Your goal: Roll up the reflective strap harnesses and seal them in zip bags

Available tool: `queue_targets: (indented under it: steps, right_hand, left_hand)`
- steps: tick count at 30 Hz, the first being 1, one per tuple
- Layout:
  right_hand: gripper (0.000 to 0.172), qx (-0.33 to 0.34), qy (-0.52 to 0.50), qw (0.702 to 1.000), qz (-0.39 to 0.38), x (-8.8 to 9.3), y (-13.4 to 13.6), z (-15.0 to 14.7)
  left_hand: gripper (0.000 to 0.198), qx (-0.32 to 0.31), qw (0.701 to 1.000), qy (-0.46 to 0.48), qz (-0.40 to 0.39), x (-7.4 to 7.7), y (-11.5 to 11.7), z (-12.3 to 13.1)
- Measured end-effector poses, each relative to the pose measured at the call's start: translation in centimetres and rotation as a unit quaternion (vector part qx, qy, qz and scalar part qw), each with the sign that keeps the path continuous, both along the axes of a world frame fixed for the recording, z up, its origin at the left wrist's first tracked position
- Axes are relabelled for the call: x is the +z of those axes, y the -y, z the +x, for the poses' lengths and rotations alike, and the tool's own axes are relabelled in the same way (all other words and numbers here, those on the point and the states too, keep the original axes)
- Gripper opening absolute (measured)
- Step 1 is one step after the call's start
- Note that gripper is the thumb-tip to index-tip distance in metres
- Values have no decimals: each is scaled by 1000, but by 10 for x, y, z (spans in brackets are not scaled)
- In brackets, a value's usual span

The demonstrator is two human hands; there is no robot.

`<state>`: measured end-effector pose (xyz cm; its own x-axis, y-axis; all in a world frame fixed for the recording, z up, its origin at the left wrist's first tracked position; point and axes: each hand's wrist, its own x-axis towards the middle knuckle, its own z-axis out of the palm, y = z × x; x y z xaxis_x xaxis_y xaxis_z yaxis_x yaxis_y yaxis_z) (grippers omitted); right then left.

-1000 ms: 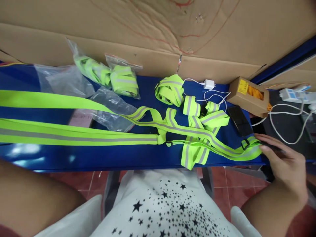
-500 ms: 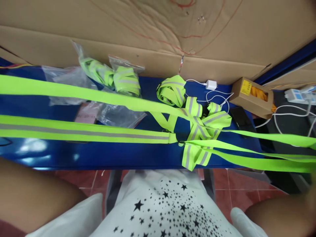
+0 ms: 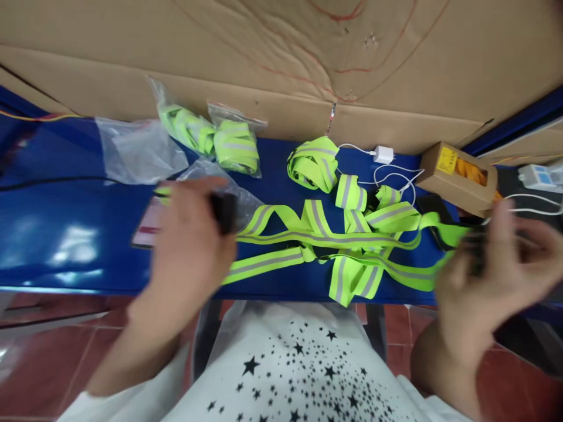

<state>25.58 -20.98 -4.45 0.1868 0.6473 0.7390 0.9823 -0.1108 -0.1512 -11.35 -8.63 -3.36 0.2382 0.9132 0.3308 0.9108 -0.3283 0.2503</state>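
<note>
Neon yellow-green reflective straps with a grey stripe stretch between my two hands, sagging in loose waves over the blue table. My left hand, blurred by motion, is closed on the straps' left ends, with a black piece, perhaps a buckle, at its fingers. On the right, my right hand grips the other end beside a second dark piece; its fingers are smeared too. Under the middle of the straps lies a heap of folded strap. Behind it sits a rolled strap bundle.
Bagged strap rolls and an empty clear bag lie along the cardboard wall. A phone-like pink-screened object is by my left hand. A white charger with cable, a cardboard box and a dark phone are at right.
Both hands have come inward from beyond the frame edges. The straps, pulled taut across the whole view before, now hang slack and shorter between them.
</note>
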Motion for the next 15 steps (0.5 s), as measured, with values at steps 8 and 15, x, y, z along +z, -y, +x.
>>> queue_targets:
  steps: [8, 15]
  right_hand:
    - [84, 189, -56, 974, -113, -33, -46, -114]
    - [82, 173, -49, 976, -120, -38, -53, -122]
  left_hand:
    - [80, -91, 993, -62, -45, -18, 31, 90]
    - [79, -86, 993, -44, -73, -30, 31, 102]
